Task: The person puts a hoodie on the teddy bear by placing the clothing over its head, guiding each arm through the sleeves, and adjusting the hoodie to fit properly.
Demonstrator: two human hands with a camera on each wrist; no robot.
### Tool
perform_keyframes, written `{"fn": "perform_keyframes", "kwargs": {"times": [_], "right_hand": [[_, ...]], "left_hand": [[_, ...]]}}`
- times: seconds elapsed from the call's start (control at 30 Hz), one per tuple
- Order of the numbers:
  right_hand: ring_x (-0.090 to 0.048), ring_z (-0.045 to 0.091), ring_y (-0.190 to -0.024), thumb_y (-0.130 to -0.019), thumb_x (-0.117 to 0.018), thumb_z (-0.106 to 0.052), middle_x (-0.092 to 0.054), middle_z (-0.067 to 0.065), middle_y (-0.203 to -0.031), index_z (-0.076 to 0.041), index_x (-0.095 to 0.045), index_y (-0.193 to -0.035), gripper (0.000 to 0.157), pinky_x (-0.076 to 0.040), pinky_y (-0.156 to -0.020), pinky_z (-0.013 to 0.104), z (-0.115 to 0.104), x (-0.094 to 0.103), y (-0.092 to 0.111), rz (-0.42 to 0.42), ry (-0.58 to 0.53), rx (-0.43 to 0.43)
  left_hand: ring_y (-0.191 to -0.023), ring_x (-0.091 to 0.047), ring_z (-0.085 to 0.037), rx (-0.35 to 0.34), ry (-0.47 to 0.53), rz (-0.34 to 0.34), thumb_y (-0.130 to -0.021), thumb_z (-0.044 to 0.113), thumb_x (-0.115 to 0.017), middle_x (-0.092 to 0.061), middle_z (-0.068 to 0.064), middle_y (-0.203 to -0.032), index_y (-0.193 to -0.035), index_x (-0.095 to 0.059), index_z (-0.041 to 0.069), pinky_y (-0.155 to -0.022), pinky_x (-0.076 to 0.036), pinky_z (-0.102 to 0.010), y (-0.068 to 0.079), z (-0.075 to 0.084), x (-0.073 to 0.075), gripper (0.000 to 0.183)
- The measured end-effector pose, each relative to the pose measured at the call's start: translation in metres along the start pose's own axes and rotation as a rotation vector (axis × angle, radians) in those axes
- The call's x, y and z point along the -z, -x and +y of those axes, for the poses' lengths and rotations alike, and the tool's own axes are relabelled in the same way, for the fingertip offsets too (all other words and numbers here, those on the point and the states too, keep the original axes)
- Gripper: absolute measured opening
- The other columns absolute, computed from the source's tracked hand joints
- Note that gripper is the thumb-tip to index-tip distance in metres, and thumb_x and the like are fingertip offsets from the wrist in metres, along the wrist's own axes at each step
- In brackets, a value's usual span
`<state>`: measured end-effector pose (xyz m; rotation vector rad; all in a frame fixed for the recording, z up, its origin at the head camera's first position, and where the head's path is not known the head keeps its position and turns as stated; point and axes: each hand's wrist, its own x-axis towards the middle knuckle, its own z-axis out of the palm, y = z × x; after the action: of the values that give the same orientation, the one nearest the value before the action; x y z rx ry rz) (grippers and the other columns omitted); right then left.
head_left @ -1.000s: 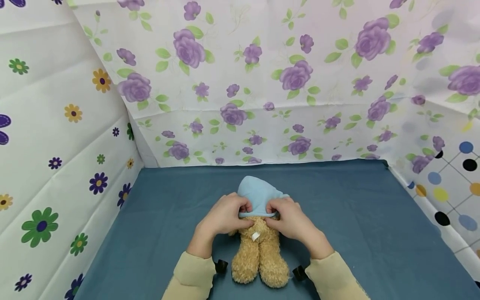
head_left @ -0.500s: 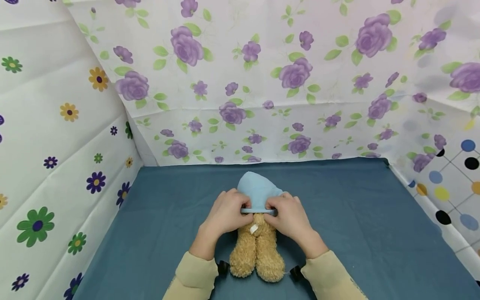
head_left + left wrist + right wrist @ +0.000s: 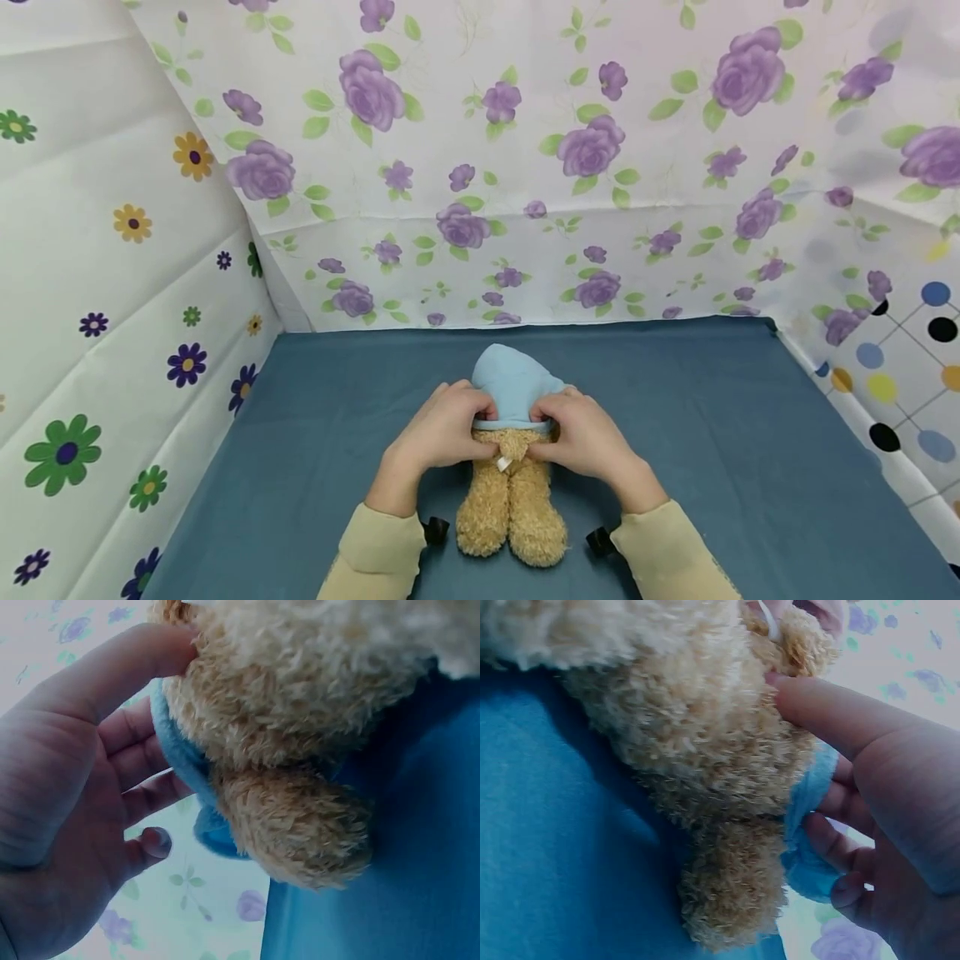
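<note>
A tan plush teddy bear point(image 3: 512, 508) lies with its legs towards me and a small white tag on its lower body. Light blue cloth point(image 3: 513, 379), seemingly a toy's garment, covers its upper part and hides the head. My left hand point(image 3: 446, 425) grips the left of the hem, fingers curled on the cloth, thumb on the fur below. On the other side my right hand point(image 3: 585, 433) holds the hem likewise. Both wrist views show the thumbs pressing the fur and the fingers at the blue edge point(image 3: 176, 739), beside a stubby plush limb point(image 3: 735, 885).
A dark blue cloth point(image 3: 360, 400) covers the table. Behind it hangs a white sheet with purple roses point(image 3: 465, 225). Flowered fabric point(image 3: 150, 333) forms the left side, and dotted fabric point(image 3: 900, 400) the right. Black wrist straps or mounts point(image 3: 435, 531) sit at the sleeves.
Half a second ago both thumbs were at the hem, pinching it; now they have moved down onto the bear's fur. The bear has shifted slightly away from me since the first frame.
</note>
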<state>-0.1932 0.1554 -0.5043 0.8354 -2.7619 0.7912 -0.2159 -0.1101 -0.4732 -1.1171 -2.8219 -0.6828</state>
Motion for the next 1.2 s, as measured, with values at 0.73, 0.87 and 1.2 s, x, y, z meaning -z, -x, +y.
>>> {"fn": "perform_keyframes", "kwargs": {"times": [0.73, 0.87, 1.2], "right_hand": [[-0.022, 0.008, -0.062, -0.083, -0.081, -0.008, -0.019, -0.015, -0.065, -0.027, -0.036, -0.068, 0.051, -0.029, -0.068, 0.036, -0.009, -0.02, 0.0, 0.165, 0.103, 0.052], [-0.019, 0.009, -0.061, -0.087, -0.082, -0.01, -0.015, -0.013, -0.065, -0.026, -0.033, -0.068, 0.055, -0.026, -0.067, 0.035, -0.012, -0.028, 0.003, 0.171, 0.147, 0.061], [-0.044, 0.013, -0.078, -0.083, -0.093, -0.051, -0.052, -0.016, -0.08, -0.032, -0.056, -0.094, 0.042, -0.037, -0.077, 0.045, -0.009, -0.005, 0.002, -0.041, 0.036, -0.065]], "left_hand": [[-0.065, -0.019, -0.012, -0.081, -0.109, 0.102, -0.079, 0.009, -0.086, -0.016, 0.012, -0.063, -0.062, -0.033, 0.027, -0.072, -0.02, -0.035, -0.002, 0.006, -0.012, 0.059], [-0.064, -0.017, -0.012, -0.093, -0.102, 0.135, -0.081, 0.007, -0.084, -0.011, 0.013, -0.063, -0.061, -0.031, 0.027, -0.072, -0.02, -0.035, 0.001, 0.005, -0.019, 0.06], [-0.09, -0.048, -0.018, 0.019, 0.152, -0.066, -0.087, 0.018, -0.091, -0.058, 0.008, -0.089, -0.096, -0.065, 0.027, -0.082, -0.037, -0.047, 0.008, -0.013, 0.002, 0.028]]}}
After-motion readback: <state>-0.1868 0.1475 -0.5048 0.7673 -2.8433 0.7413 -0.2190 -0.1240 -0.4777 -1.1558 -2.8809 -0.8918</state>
